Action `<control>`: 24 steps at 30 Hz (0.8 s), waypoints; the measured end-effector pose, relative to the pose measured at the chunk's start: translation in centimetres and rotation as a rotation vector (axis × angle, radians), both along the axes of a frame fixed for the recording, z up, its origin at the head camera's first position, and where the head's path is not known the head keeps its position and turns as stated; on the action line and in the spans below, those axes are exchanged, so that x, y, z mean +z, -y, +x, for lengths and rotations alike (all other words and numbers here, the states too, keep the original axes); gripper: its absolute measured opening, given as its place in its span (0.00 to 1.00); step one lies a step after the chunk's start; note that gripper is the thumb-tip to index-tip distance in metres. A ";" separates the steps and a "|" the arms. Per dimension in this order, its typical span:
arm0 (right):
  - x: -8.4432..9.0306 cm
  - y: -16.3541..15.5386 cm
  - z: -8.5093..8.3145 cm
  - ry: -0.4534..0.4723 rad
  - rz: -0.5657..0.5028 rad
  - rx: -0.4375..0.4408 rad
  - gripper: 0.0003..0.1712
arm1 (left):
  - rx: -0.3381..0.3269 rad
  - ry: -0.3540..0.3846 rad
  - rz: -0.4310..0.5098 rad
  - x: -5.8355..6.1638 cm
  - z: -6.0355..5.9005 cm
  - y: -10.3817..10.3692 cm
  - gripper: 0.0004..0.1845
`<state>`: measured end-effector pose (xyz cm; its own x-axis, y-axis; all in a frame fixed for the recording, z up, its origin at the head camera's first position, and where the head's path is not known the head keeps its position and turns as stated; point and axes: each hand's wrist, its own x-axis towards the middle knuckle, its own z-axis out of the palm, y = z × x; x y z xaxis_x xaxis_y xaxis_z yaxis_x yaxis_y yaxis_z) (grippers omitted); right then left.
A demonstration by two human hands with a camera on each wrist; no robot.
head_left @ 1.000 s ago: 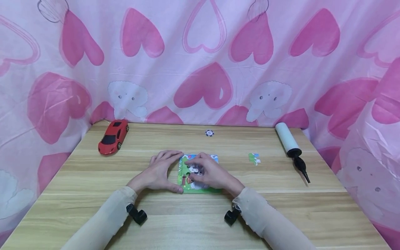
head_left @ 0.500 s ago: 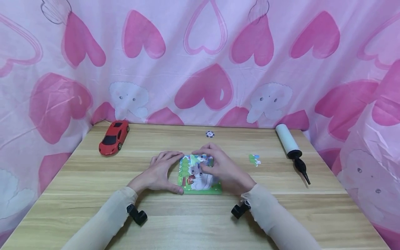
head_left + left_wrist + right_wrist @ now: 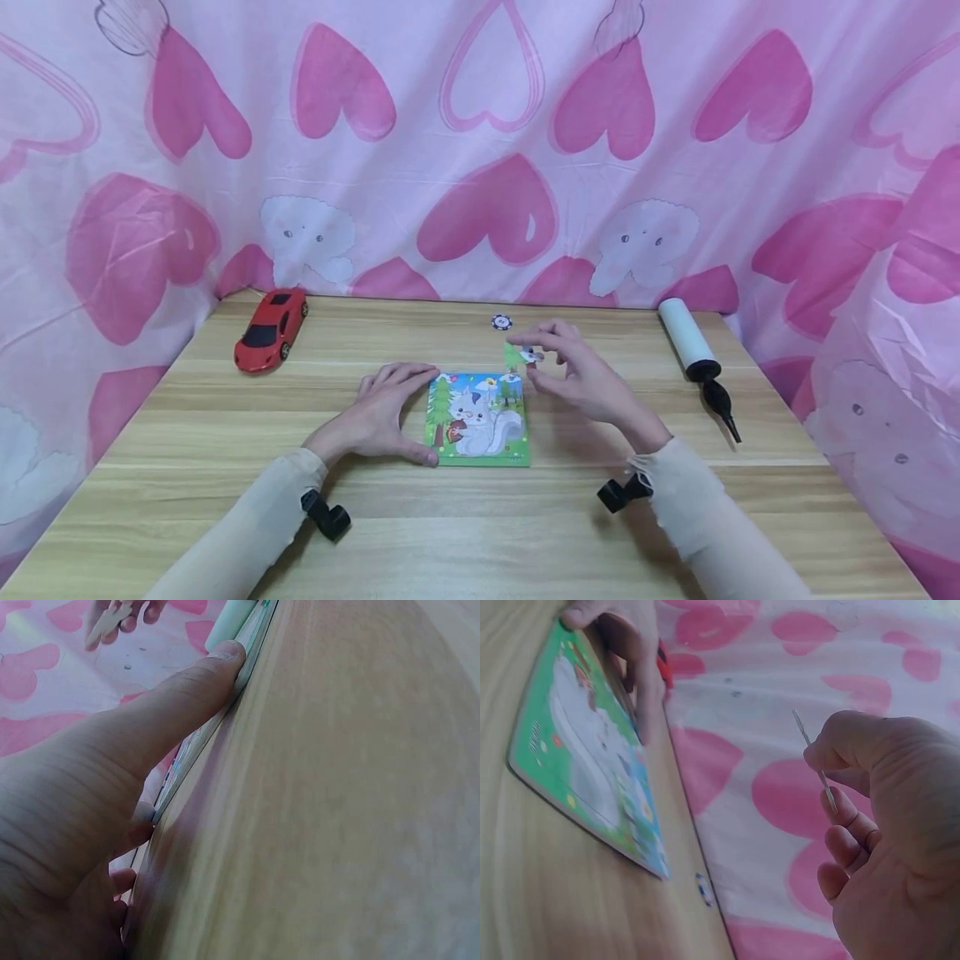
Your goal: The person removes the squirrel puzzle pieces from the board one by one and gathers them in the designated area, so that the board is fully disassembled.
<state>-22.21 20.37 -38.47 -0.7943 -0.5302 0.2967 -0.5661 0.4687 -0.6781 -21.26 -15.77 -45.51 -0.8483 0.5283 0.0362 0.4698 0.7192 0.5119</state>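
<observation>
A square jigsaw puzzle board [image 3: 483,425] with a grey squirrel picture lies flat on the table. My left hand [image 3: 378,417] spans its left side, thumb at the near corner and fingertips at the far one; the left wrist view has the thumb [image 3: 172,701] along the board's edge. Above and past the board's far right corner, my right hand [image 3: 588,379] pinches a jigsaw piece [image 3: 516,357] with green tree and grey animal print. Seen edge-on in the right wrist view, that piece [image 3: 830,796] is thin and held clear of the table.
At the far edge lies a blue-and-white poker chip [image 3: 502,322]. A red toy car [image 3: 270,329] sits at the far left, and a white hand pump [image 3: 688,342] with a black nozzle at the right. Pink heart-print curtain [image 3: 487,208] hangs behind the table.
My right hand has moved up and right off the board, the piece now showing in its fingers. It covers where a loose green piece lay earlier. The left hand keeps its place.
</observation>
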 end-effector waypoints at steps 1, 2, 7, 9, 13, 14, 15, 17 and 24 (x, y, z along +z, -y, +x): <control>0.1 -0.4 0.0 -0.006 0.004 -0.006 0.29 | 0.000 0.000 0.001 0.0 0.0 0.0 0.74; 0.3 -0.7 0.0 -0.008 0.006 -0.014 0.29 | 0.000 0.001 0.001 0.0 0.0 0.0 0.74; 0.8 -2.4 0.1 -0.030 0.016 -0.044 0.29 | -0.002 0.002 -0.001 0.0 0.0 0.0 0.73; 0.9 -3.1 0.2 -0.042 0.019 -0.057 0.29 | -0.003 0.001 -0.001 0.0 0.0 0.0 0.73; 0.9 -4.5 0.3 -0.069 0.024 -0.090 0.28 | -0.003 0.000 0.000 0.0 0.0 0.0 0.73; 0.8 -4.9 0.3 -0.073 0.025 -0.097 0.28 | -0.002 0.000 0.000 0.0 0.0 0.0 0.73; 0.8 -5.3 0.4 -0.079 0.027 -0.105 0.28 | -0.002 0.000 0.001 0.0 0.0 0.0 0.73; 0.7 -6.1 0.6 -0.082 0.026 -0.115 0.28 | -0.002 0.000 0.000 0.0 0.1 0.0 0.73; 0.8 -8.9 1.5 -0.057 0.050 -0.172 0.28 | 0.002 0.004 0.001 0.1 0.1 0.0 0.73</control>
<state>-20.69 29.28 -37.70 -0.8569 -0.4035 0.3207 -0.5119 0.5940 -0.6206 -21.21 -15.74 -45.43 -0.8496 0.5264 0.0334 0.4663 0.7199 0.5142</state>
